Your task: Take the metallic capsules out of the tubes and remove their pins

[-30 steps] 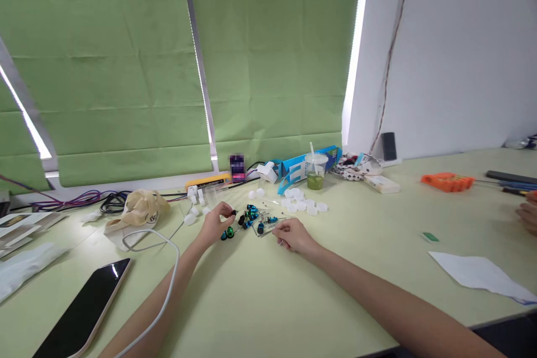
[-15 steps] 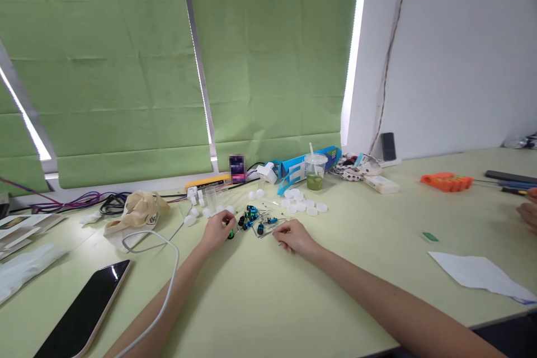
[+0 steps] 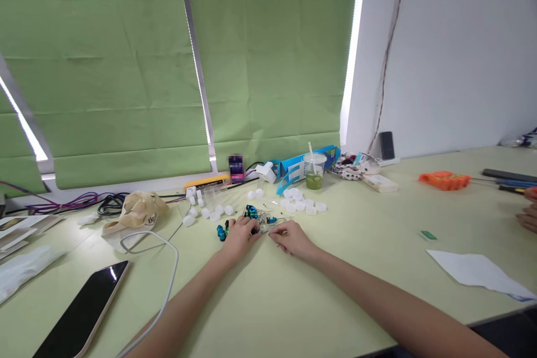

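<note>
A small pile of blue and black cylindrical parts with long thin metal leads, looking like capacitors (image 3: pixel 250 211), lies mid-table. My left hand (image 3: pixel 238 239) is palm down over its near left side, fingers bent and thumb apart. A dark part shows between thumb and fingers; no firm hold is visible. Left of that hand sit a few blue and green parts (image 3: pixel 221 232), partly covered by it. At the pile's right edge my right hand (image 3: pixel 292 239) is closed in a pinch beside the metal leads (image 3: pixel 277 224). What its fingertips hold is too small to make out.
White round caps (image 3: pixel 300 205) lie behind the pile, near a cup with green drink (image 3: pixel 314 172). A white cable (image 3: pixel 172 285) crosses above my left forearm. A phone (image 3: pixel 84 305) lies front left, an orange holder (image 3: pixel 445 179) right. Another person's hand (image 3: pixel 529 212) is at the right edge.
My left hand has moved right, from the pile's left side onto the parts. Blue parts now show to its left. My right hand has shifted slightly left, still pinched.
</note>
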A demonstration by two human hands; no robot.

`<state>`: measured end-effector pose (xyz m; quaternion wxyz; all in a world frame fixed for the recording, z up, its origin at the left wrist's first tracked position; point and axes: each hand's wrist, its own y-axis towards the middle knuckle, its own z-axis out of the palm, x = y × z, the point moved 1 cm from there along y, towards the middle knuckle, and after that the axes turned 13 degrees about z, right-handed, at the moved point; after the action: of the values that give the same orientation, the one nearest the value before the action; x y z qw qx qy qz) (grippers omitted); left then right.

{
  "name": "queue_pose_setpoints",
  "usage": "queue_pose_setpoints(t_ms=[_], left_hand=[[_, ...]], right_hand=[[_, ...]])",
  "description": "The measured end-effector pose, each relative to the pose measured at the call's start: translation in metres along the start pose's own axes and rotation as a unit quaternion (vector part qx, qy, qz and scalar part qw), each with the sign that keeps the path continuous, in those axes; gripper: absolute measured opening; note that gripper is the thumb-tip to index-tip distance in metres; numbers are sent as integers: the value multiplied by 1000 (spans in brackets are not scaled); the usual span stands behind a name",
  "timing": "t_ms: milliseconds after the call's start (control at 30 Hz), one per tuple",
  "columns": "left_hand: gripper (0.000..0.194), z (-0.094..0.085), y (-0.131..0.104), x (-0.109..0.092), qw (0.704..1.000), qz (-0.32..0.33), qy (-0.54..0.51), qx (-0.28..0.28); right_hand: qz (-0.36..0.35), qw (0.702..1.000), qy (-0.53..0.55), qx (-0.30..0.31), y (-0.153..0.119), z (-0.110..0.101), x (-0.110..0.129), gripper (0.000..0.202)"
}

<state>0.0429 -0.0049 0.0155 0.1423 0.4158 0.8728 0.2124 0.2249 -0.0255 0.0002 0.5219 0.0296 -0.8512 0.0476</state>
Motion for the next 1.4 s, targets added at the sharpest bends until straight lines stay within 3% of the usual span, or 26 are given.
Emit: queue_pose_setpoints(t_ms=[133, 267, 433, 533, 600, 767, 933, 1133, 1400], left_hand=[[5, -2, -1, 5, 997, -27, -65, -19], [4, -9, -1, 3, 977, -63, -193, -60], [16, -9, 1, 0, 885, -218, -400, -97], [18, -8, 2, -1, 824, -291, -473, -113], [16, -8, 2, 0, 805, -315, -491, -108], [12, -8, -2, 1, 802, -326, -490, -98], [23, -7, -4, 7, 820, -323, -462, -99], [28, -3, -5, 10, 861, -251, -427, -111], [35, -4, -5, 4, 850, -269, -441, -106]], right_hand=[[-57, 998, 0, 2, -3, 3, 4, 28], [-32, 999, 19, -14, -3, 4, 4, 24], [-29, 999, 9, -34, -3, 5, 6, 27], [-47, 997, -25, -57, -2, 5, 6, 29], [-58, 995, -43, -73, -1, 6, 5, 29], [-32, 995, -51, -78, 4, 8, 3, 28], [-25, 994, -67, -81, 11, 14, 9, 25], [-38, 993, -64, -90, 16, 20, 13, 22], [-58, 991, -85, -90, 15, 22, 11, 21]])
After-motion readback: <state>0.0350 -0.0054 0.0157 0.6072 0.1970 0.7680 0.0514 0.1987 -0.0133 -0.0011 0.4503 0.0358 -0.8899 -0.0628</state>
